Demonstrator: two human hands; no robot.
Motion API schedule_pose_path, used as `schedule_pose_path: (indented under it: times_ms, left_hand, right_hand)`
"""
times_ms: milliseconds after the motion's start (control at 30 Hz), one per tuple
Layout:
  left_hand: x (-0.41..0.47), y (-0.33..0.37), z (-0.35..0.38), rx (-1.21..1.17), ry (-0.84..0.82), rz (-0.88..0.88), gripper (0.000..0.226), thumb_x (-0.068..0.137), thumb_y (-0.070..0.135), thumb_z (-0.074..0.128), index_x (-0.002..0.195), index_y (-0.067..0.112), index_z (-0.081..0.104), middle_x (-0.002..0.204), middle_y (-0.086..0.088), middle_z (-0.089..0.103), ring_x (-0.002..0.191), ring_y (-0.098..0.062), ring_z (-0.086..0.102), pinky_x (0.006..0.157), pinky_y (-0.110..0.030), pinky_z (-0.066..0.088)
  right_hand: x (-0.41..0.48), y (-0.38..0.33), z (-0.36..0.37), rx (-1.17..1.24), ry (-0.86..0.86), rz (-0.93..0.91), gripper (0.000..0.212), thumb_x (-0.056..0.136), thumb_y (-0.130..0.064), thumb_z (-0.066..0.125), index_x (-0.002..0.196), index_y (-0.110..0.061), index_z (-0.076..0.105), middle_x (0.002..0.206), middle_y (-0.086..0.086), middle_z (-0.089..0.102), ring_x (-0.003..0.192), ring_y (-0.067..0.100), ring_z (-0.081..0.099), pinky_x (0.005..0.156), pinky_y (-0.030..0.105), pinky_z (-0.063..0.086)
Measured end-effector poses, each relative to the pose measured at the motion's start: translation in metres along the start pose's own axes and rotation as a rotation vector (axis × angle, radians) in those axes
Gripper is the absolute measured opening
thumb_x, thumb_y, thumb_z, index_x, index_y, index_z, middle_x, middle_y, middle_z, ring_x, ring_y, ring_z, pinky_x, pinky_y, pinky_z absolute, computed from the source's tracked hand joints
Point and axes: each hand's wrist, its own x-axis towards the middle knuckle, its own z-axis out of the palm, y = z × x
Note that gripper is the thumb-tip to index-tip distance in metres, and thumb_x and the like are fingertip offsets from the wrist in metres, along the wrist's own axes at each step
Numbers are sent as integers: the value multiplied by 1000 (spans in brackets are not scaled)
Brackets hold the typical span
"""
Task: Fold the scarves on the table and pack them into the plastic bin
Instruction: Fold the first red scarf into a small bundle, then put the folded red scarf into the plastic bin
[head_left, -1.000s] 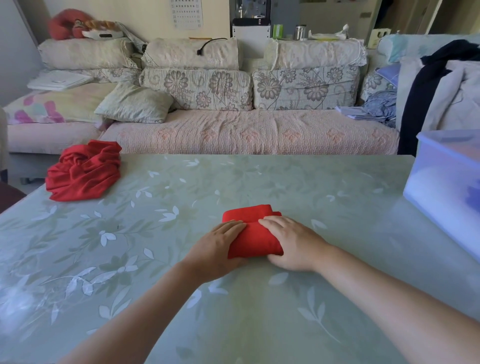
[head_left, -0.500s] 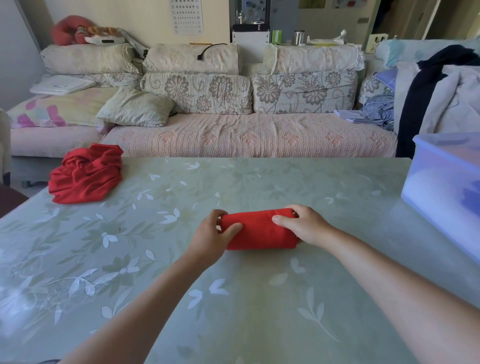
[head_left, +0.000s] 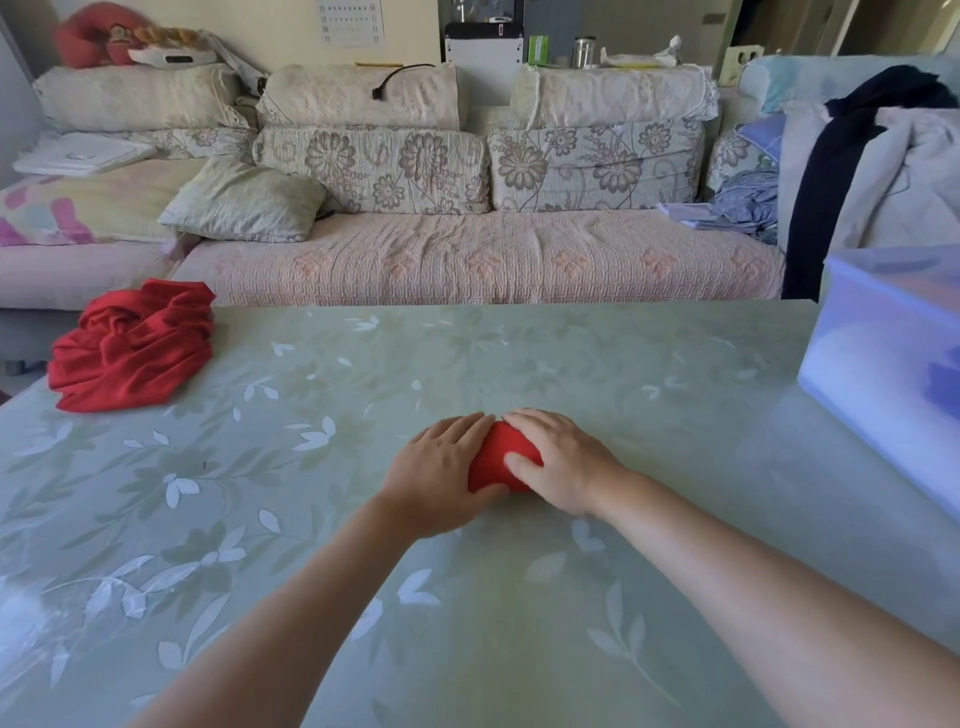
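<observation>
A small folded red scarf (head_left: 500, 457) lies on the green floral table (head_left: 519, 623), near its middle. My left hand (head_left: 436, 470) lies over its left side with the fingers stretched across the top. My right hand (head_left: 563, 460) covers its right side, thumb resting on the cloth. Both hands press the bundle between them, and only a narrow strip of red shows. A second red scarf (head_left: 135, 348) sits crumpled at the table's far left corner. The translucent plastic bin (head_left: 893, 358) stands at the right edge, something bluish dimly visible through its wall.
Behind the table runs a sofa (head_left: 467, 254) with floral cushions and a loose pillow (head_left: 244, 200). Clothes (head_left: 857, 171) hang in a pile at the back right, beyond the bin.
The hands held the scarf's two ends apart half a second ago. They have come together, the bundle is now shorter and mostly covered.
</observation>
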Motion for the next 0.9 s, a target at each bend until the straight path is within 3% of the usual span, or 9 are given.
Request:
schedule_pose_path:
  times_ms: [67, 167, 267, 433, 500, 600, 767, 900]
  left_hand:
    - [1, -3, -3, -58, -32, -5, 88, 81, 66, 58, 153, 26, 26, 155, 7, 34, 142, -14, 32, 116, -28, 25]
    - [2, -3, -10, -149, -33, -30, 83, 77, 51, 70, 147, 25, 33, 148, 7, 42, 137, -13, 39, 108, -22, 29]
    - [4, 0, -15, -119, -52, -15, 81, 76, 44, 71, 146, 26, 35, 148, 8, 43, 136, -15, 40, 107, -23, 31]
    - [2, 29, -4, -76, -73, 59, 91, 78, 59, 60, 153, 21, 25, 156, 2, 23, 142, -18, 26, 115, -34, 31]
    - [2, 51, 7, -90, -38, 94, 88, 80, 58, 56, 153, 19, 24, 150, 1, 28, 139, -19, 27, 113, -38, 34]
    - [11, 83, 24, -44, 18, 170, 84, 84, 58, 53, 152, 19, 26, 146, 1, 37, 134, -20, 34, 117, -33, 23]
    - [43, 145, 48, -112, -66, 206, 85, 92, 56, 49, 156, 17, 8, 157, 0, 20, 145, -19, 16, 119, -37, 21]
    - [76, 200, 57, -77, -121, 258, 81, 95, 49, 48, 157, 17, 5, 159, -2, 16, 147, -21, 12, 120, -39, 16]
  right_hand:
    - [0, 3, -3, -52, -102, -10, 83, 86, -45, 60, 157, -28, 21, 162, -6, 21, 149, 15, 16, 122, 35, 19]
    - [2, 5, -6, -117, -131, -33, 99, 73, -33, 67, 157, -29, 15, 160, -4, 23, 146, 20, 23, 119, 35, 25]
    - [-1, 6, -6, -213, -100, -49, 98, 71, -27, 67, 154, -33, 17, 148, -3, 37, 135, 24, 38, 111, 38, 37]
    - [-29, 31, -30, -284, -106, -21, 91, 72, -26, 66, 150, -37, 21, 139, -5, 42, 130, 21, 41, 104, 39, 44]
    - [-48, 50, -42, -321, -90, 6, 89, 71, -25, 65, 149, -37, 23, 138, -6, 42, 130, 21, 42, 102, 39, 44]
    - [-77, 78, -57, -354, -70, 59, 89, 72, -24, 65, 150, -37, 24, 142, -9, 40, 132, 18, 41, 102, 36, 43]
    - [-119, 122, -80, -532, 33, 145, 87, 77, -20, 65, 152, -33, 24, 144, -7, 41, 132, 20, 43, 104, 37, 39]
    - [-147, 158, -95, -626, 108, 285, 86, 74, -15, 70, 149, -28, 31, 136, -1, 49, 126, 24, 49, 109, 39, 35]
